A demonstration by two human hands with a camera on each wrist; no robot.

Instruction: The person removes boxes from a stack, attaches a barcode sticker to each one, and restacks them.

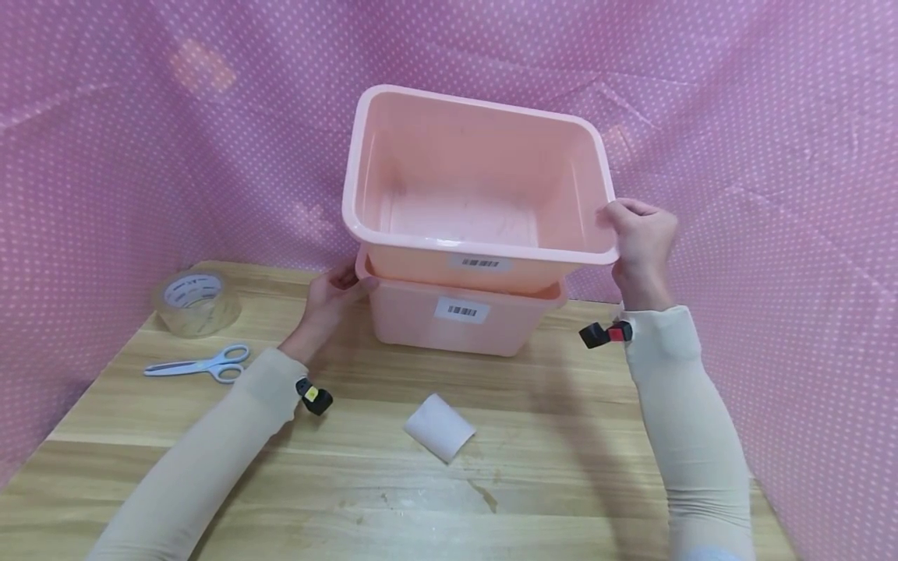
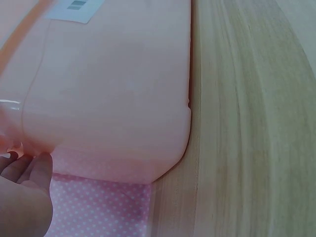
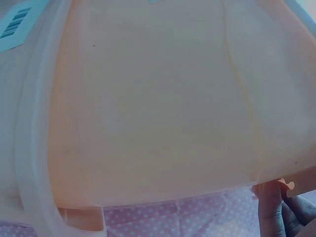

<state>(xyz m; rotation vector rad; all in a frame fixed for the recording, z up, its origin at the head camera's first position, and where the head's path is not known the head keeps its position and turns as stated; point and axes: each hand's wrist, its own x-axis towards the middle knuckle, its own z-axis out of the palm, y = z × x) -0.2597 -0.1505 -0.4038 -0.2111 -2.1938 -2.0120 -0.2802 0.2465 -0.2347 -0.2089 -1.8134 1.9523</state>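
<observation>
Two pink plastic bins are in the head view, one partly nested in the other. The upper bin [image 1: 477, 171] is raised and tilted so its hollow inside shows. My right hand [image 1: 644, 241] pinches its right rim, and the right wrist view has those fingers at the edge beside the bin wall [image 3: 158, 108]. Below, the lower bin [image 1: 407, 319] stands on the table with a barcode label [image 1: 461, 310] on its front. At its left rim my left hand [image 1: 328, 302] grips the edge; the thumb shows on the near side. The upper bin's base is hidden inside the lower one.
On the wooden table [image 1: 337, 483], a roll of clear tape [image 1: 196, 304] and blue scissors [image 1: 199, 365] lie to the left. A small white folded piece [image 1: 440, 427] rests in front of the bins. Pink dotted cloth [image 1: 786, 234] hangs around the table's back and sides.
</observation>
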